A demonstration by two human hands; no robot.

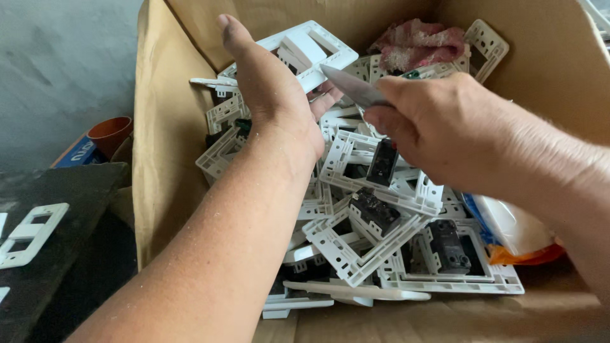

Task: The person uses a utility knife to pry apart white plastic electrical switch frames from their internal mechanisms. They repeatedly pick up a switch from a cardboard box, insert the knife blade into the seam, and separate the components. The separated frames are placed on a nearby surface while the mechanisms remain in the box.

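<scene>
A cardboard box (166,140) holds a heap of white plastic switch frames (356,238), some with dark switch modules (375,209) still in them. My left hand (270,95) reaches into the box and grips a white switch plate (311,47) lifted above the heap, thumb up along its back. My right hand (438,124) is closed around a knife; its grey blade (352,86) points left toward the lifted plate, just under it. The knife's handle is hidden inside my fist.
A pink rag (416,41) lies at the back of the box. A white and orange bag (515,232) sits at the box's right side. Left of the box are a dark board with a white frame (28,232) and an orange pipe piece (109,133).
</scene>
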